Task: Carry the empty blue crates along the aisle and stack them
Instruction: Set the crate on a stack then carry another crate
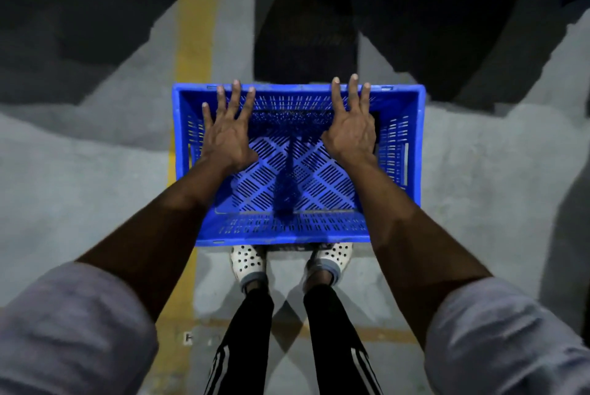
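Palms down and fingers splayed, left hand (227, 136) and right hand (350, 129) reach on straight forearms, gripping nothing, above the empty blue perforated plastic crate (297, 199) on grey floor (95, 171) before white clogs (249, 262).

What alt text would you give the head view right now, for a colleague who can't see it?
Seen from above, an empty blue perforated plastic crate sits over the grey concrete floor, with the left hand and right hand spread open above it, gripping nothing. A yellow painted floor line runs past its left side, and white perforated clogs show just below it.
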`<state>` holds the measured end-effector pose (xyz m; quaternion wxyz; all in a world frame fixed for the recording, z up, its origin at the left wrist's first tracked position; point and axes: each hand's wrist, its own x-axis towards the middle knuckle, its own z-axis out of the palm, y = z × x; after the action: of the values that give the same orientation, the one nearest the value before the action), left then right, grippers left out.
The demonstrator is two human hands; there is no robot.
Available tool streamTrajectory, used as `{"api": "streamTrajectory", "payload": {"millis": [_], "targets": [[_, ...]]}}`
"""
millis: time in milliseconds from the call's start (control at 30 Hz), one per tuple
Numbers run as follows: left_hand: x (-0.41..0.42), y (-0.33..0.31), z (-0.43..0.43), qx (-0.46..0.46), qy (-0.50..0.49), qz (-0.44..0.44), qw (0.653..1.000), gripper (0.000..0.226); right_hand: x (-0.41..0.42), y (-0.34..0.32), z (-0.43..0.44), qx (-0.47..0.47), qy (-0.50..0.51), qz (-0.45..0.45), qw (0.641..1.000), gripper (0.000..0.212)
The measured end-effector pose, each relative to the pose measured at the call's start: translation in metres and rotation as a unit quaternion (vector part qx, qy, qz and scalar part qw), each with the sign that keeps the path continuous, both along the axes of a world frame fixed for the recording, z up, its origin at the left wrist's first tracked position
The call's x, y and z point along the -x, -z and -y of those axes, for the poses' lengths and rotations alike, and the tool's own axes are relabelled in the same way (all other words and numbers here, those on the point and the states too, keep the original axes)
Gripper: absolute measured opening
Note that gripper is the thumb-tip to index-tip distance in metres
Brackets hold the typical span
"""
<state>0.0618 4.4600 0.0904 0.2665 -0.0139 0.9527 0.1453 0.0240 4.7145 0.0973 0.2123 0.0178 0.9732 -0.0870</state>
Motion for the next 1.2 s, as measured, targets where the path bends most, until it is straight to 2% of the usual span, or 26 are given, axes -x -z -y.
{"api": "streamTrajectory", "payload": {"millis": [167, 433, 533, 633, 767, 833, 867, 933, 1033, 1200], "targets": [[0.005, -0.005, 0.011, -0.016, -0.009, 0.035, 0.999, 0.134, 0.000, 0.004, 0.003, 0.012, 0.016, 0.010, 1.000, 0.110], [0.015, -0.013, 0.018, -0.006, -0.002, 0.072, 0.997, 0.137, 0.022, -0.009, -0.002, -0.001, -0.001, 0.081, 0.997, 0.100], [0.013, -0.020, 0.014, 0.000, 0.005, 0.081, 0.997, 0.137, 0.015, -0.008, -0.006, -0.004, -0.004, 0.068, 0.998, 0.106], [0.015, -0.029, 0.011, 0.011, 0.017, 0.091, 0.996, 0.129, 0.020, -0.016, -0.009, -0.018, -0.032, 0.106, 0.994, 0.108], [-0.024, -0.041, 0.000, 0.099, -0.018, -0.051, 0.994, 0.095, 0.002, -0.037, -0.017, 0.024, -0.006, 0.150, 0.988, 0.101], [-0.071, -0.038, -0.001, 0.083, -0.050, -0.122, 0.988, 0.086, -0.031, -0.039, -0.029, 0.037, 0.006, 0.175, 0.984, 0.110], [-0.095, -0.033, 0.002, 0.066, -0.057, -0.146, 0.985, 0.089, -0.052, -0.039, -0.038, 0.037, 0.016, 0.182, 0.983, 0.118], [-0.141, -0.023, 0.008, 0.049, -0.059, -0.156, 0.985, 0.108, -0.100, -0.037, -0.059, 0.031, 0.057, 0.185, 0.981, 0.136], [-0.194, -0.006, 0.013, 0.044, -0.078, -0.093, 0.992, 0.133, -0.165, -0.033, -0.091, 0.036, 0.142, 0.169, 0.975, 0.159], [-0.222, 0.026, 0.031, 0.024, -0.083, -0.033, 0.996, 0.157, -0.203, -0.008, -0.130, 0.060, 0.104, 0.139, 0.983, 0.168]]}}
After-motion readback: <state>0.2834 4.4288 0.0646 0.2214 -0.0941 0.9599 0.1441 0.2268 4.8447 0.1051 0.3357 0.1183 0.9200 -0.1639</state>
